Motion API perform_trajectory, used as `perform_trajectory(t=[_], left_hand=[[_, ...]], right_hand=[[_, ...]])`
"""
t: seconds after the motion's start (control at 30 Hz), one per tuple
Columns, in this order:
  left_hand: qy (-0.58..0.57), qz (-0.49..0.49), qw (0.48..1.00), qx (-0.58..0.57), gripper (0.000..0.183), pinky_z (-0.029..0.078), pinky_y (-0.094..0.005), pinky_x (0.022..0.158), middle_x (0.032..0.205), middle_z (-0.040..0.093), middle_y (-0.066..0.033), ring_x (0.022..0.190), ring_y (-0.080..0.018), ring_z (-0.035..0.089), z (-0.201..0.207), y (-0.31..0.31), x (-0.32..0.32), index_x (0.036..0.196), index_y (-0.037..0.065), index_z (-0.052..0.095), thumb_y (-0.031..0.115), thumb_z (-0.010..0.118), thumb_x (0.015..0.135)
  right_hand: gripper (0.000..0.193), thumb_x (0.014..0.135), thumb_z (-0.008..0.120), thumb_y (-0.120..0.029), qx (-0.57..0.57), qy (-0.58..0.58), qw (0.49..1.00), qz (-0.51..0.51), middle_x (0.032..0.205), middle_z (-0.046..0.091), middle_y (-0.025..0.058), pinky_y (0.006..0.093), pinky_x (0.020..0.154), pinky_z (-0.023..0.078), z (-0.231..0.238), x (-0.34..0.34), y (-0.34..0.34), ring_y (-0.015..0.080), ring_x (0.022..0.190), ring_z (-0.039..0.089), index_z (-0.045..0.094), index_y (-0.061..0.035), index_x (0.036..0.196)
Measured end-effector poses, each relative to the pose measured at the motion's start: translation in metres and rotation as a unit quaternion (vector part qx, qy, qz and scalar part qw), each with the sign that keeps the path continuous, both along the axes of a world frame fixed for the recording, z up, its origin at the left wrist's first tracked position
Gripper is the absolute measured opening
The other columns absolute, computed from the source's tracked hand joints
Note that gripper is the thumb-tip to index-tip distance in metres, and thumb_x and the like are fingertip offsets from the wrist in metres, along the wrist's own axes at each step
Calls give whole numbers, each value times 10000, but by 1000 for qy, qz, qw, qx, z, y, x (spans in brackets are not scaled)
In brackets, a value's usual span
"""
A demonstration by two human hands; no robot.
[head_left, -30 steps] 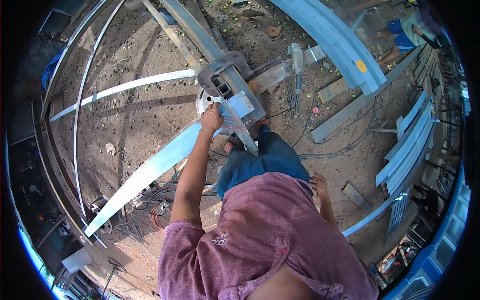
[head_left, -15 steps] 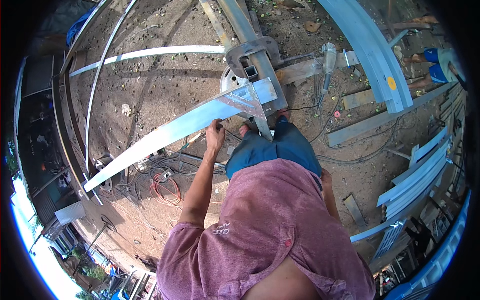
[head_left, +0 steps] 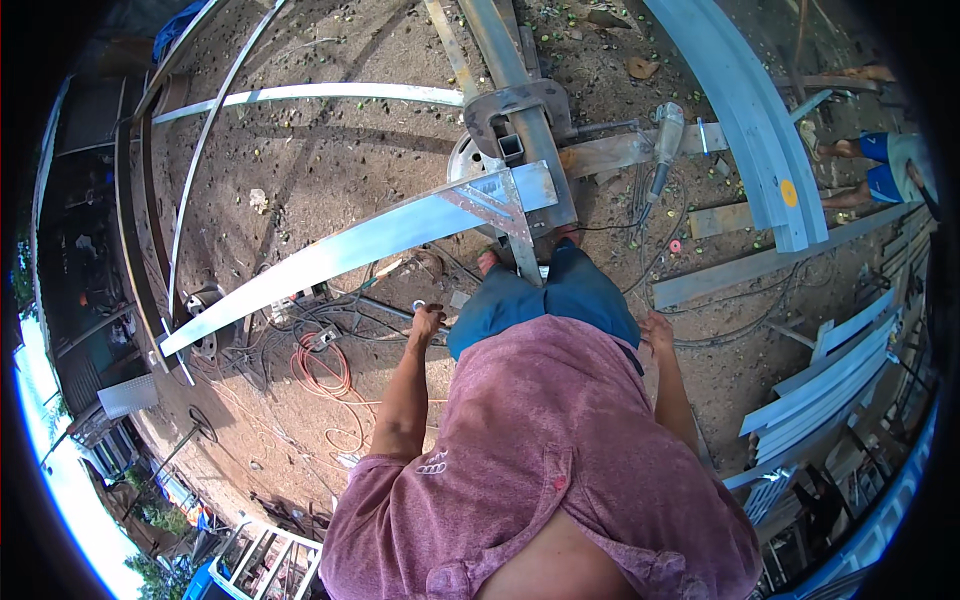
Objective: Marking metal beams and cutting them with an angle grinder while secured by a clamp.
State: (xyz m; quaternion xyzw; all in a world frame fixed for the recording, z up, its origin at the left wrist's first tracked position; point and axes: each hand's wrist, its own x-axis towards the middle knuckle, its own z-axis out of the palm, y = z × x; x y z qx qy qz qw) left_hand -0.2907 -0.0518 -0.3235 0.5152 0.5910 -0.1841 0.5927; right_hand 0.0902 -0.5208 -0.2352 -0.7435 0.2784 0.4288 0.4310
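Note:
My left hand (head_left: 427, 322) hangs in front of my left thigh, below a long flat metal bar and apart from it. Its fingers are curled; a small pale round thing (head_left: 418, 304) shows at the fingertips, too small to name. Beside my right hip, my right hand (head_left: 657, 333) hangs with loose, parted fingers and nothing in them. The shiny flat bar (head_left: 340, 250) slants from the far left up to a rusty metal stand. A triangular set square (head_left: 490, 200) lies across its right end. Next to that end, a clamp (head_left: 515, 100) grips a square tube (head_left: 511, 147).
An angle grinder (head_left: 668, 140) rests on a plank at the right. Blue-grey steel channels (head_left: 745, 120) lie beyond it, near another person's legs (head_left: 850, 175). Orange cable (head_left: 312, 370) coils at the left, among dark cords. Stacked metal strips (head_left: 820, 380) lie at the right.
My left hand has drawn back from the bar's edge toward my thigh. My right hand has come out from beside my body into view. The bar and set square stay in place.

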Motion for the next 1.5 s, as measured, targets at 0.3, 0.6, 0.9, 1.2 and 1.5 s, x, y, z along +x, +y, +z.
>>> perform_trajectory(t=[0.3, 0.6, 0.9, 1.2, 1.5], left_hand=[[-55, 8, 997, 50, 408, 532, -333, 598, 906, 723, -155, 738, -226, 682, 27, 16, 51, 1234, -23, 637, 106, 606, 848], [-65, 50, 995, 65, 377, 520, -320, 597, 869, 719, -128, 683, -198, 666, 32, 22, 56, 1177, -26, 670, 65, 654, 812], [-56, 26, 998, 0, 426, 501, -319, 585, 903, 723, -141, 711, -224, 681, 10, 15, 26, 1238, -11, 634, 59, 583, 822], [-86, 8, 996, -16, 429, 534, -349, 620, 935, 710, -173, 740, -258, 688, 13, 34, 35, 1296, -40, 570, 115, 486, 905], [-65, -42, 997, 18, 400, 530, -327, 590, 959, 741, -147, 736, -225, 710, 28, 50, 69, 1254, 13, 625, 85, 564, 864]], right_hand=[[467, 939, 595, -240, 21, 23, 999, 12, 1041, 687, 58, 377, 745, 510, 6, 19, 9, 198, 864, 635, 510, -116, 1381], [412, 958, 611, -266, -41, 11, 998, 50, 1070, 675, 78, 415, 731, 543, 21, -4, 16, 234, 800, 649, 555, -139, 1345], [400, 947, 602, -231, -26, 0, 1000, 10, 969, 695, 77, 387, 686, 514, 20, -13, 21, 210, 772, 655, 550, -122, 1328], [352, 928, 615, -285, 3, -3, 999, -46, 1017, 686, 72, 403, 702, 526, 14, -37, 15, 212, 814, 647, 612, -162, 1258], [180, 934, 592, -202, 4, 34, 995, -91, 828, 628, 3, 319, 553, 424, 12, -63, 15, 130, 619, 518, 652, -168, 1101]])
